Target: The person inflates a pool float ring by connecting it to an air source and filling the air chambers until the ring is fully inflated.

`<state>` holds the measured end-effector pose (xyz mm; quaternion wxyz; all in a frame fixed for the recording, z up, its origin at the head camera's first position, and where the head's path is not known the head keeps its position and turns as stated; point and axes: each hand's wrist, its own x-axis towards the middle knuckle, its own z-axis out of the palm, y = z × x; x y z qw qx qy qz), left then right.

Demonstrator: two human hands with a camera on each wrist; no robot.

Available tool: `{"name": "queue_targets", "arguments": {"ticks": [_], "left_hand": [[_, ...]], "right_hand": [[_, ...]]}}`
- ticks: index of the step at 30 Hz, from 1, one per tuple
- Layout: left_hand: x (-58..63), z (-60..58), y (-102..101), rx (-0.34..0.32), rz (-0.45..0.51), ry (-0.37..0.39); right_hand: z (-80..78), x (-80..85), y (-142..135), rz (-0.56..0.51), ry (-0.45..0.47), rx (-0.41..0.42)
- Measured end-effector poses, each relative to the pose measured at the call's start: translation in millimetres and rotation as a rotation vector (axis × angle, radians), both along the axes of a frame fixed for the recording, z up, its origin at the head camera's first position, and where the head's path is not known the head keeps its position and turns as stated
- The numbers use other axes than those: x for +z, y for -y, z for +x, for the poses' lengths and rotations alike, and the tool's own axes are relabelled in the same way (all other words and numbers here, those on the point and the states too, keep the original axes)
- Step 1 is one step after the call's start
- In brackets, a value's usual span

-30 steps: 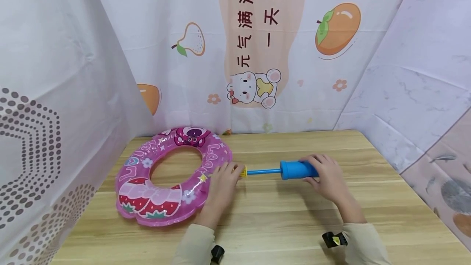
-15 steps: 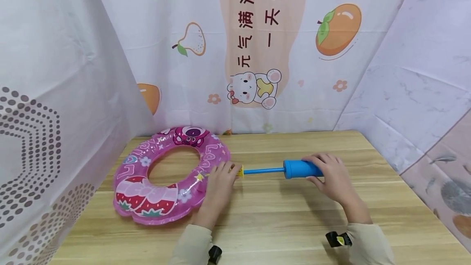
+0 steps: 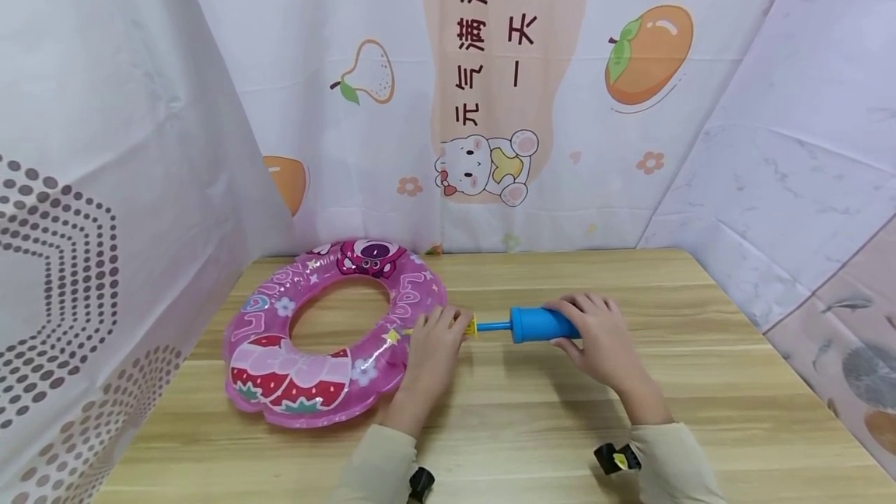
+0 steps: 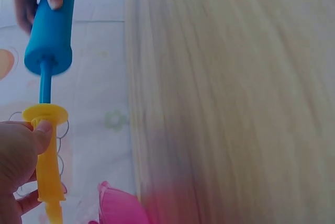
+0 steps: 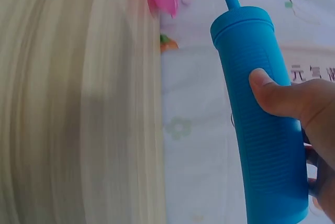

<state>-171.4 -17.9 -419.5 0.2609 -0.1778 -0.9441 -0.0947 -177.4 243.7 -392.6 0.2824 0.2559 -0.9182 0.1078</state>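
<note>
A hand air pump is held level just above the table between both hands. Its blue barrel [image 3: 543, 324] is gripped by my right hand [image 3: 595, 337], whose thumb lies along the ribbed side in the right wrist view. My left hand [image 3: 435, 348] holds the yellow handle [image 4: 48, 166], thumb just under its round flange. A short stretch of blue rod [image 3: 494, 326] shows between flange and barrel. The handle's narrow yellow tip points toward the pink inflatable swim ring [image 3: 329, 403] on the left; whether it sits in a valve is hidden by the left hand.
The swim ring, puffed up and printed with strawberries and a bear, lies on the wooden table [image 3: 532, 434]. Printed curtains [image 3: 350, 146] hang behind the table and along both sides. Small black devices [image 3: 616, 458] are worn at the wrists.
The right hand first drew the barrel slightly right, lengthening the bare rod, then pushed it back left, so less rod shows now. Left hand and ring shifted only slightly.
</note>
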Motion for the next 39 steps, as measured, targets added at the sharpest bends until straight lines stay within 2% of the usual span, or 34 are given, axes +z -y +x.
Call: {"name": "queue_targets", "arguments": {"ticks": [10, 20, 26, 39], "left_hand": [[0.7, 1.3, -6.8, 0.013, 0.015, -0.02], [1.9, 1.5, -4.3, 0.01, -0.003, -0.022], [1.6, 2.8, -2.0, 0.0, -0.004, 0.003], [1.4, 3.1, 1.2, -0.018, -0.004, 0.017]], "right_hand": [[-2.9, -0.5, 19.2, -0.016, -0.004, 0.027], [-5.1, -1.5, 13.8, -0.034, 0.019, 0.033], [-3.4, -2.5, 0.9, -0.061, 0.019, 0.035], [0.1, 0.3, -45.2, -0.071, 0.017, 0.009]]}}
